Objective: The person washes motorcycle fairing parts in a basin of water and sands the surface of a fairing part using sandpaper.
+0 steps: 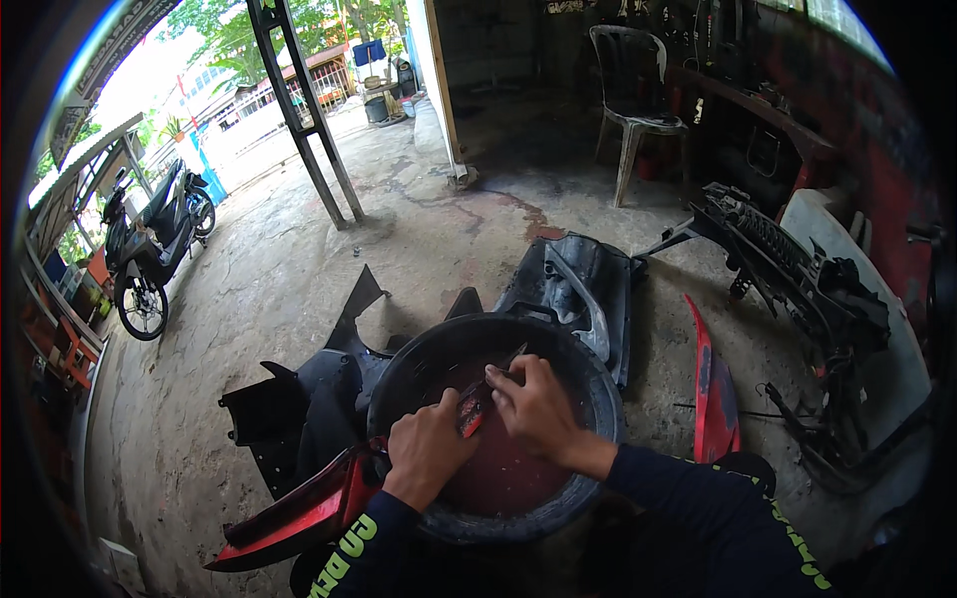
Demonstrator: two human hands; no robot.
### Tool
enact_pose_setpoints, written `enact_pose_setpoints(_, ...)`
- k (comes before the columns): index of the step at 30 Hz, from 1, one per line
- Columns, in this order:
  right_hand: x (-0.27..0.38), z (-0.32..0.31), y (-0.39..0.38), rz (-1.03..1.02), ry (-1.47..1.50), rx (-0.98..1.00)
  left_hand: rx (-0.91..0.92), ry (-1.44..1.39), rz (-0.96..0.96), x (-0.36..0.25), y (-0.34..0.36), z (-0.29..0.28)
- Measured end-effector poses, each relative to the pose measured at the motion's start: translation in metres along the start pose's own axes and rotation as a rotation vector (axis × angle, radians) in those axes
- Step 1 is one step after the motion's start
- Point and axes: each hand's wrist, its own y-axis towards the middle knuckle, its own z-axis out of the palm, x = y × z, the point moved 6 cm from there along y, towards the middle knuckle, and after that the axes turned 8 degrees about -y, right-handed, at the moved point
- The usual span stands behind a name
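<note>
A large black basin (588, 483) holds murky reddish liquid. Over it my left hand (427, 447) is closed on a small red and black part (471, 413). My right hand (530, 404) is closed at the part's upper end, thumb and fingers pressed on it; exactly what lies under those fingers is hard to make out. A red and black panel (289, 513) lies left of the basin beside my left forearm.
Black plastic panels (289, 419) and a moulded piece (558, 279) lie around the basin. A red panel (713, 399) and dark frame parts (807, 299) are at the right. A scooter (150, 269), steel post (319, 159) and plastic chair (643, 125) stand beyond.
</note>
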Motion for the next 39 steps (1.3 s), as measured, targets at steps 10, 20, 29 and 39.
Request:
enact_pose_setpoints(10,-0.036,-0.013,0.007,0.061,-0.037,-0.138,0.027,-0.022,0.007,-0.006,-0.001,-0.003)
enact_pose_setpoints(20,-0.040,-0.012,0.003,0.177,-0.043,-0.138,0.006,-0.037,0.003,0.001,-0.003,-0.003)
enact_pose_setpoints(29,-0.115,-0.012,0.010,0.396,0.059,-0.098,0.062,-0.040,0.018,0.011,0.004,-0.006)
enact_pose_setpoints(39,-0.097,0.029,-0.013,0.122,0.409,0.803,0.256,0.107,0.274,0.002,0.010,0.021)
